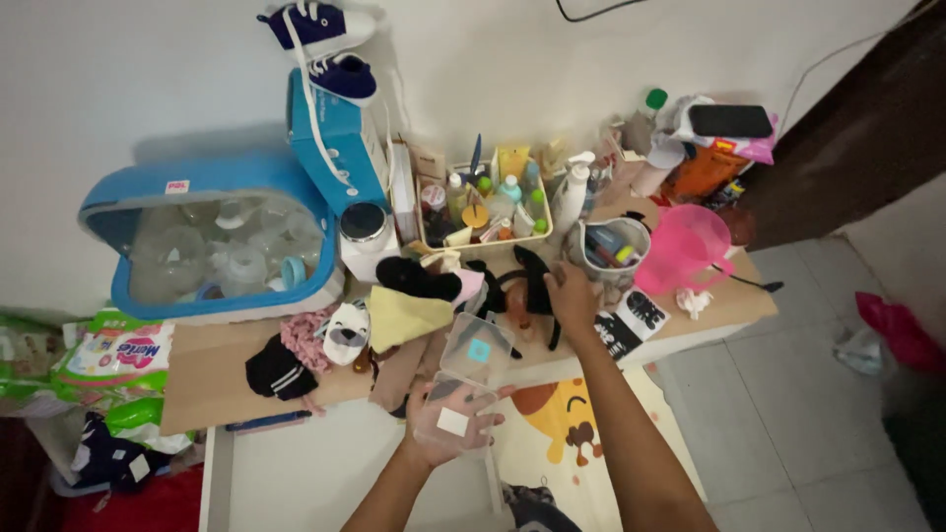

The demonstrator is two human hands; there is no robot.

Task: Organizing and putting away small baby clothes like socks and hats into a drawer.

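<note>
View from a head camera, looking down at a cluttered worktop (212, 369) against a white wall.

Nearest the viewer, the left hand (448, 426) cups a clear plastic box (463, 379) from beneath, fingers curled round its base. The box is hinged open, with its lid tilted up toward the worktop edge. It looks empty apart from small square labels, so nothing appears to have gone into it yet.

A little farther on, the right hand (572, 296) is stretched out over the worktop, palm down, fingers closed loosely on a black strap-like item (532, 281). Whether it truly grips the item or only rests on it is hard to tell.

Just left of that hand lies a heap of small fabric pieces still unsorted: a yellow cloth (404, 317), a black fuzzy piece (414, 278), a white and black animal-face item (345, 333), a pink knit (304, 340) and a dark striped sock (278, 369).

Right of the hand stand a grey cup of pens (611, 248) and a pink jug (685, 246).

Farther back sit a tray of small bottles (483, 207), a blue-rimmed clear case (212, 246) holding baby bottle parts, and a blue carton (333, 148) with navy baby shoes (320, 39) on top.
</note>
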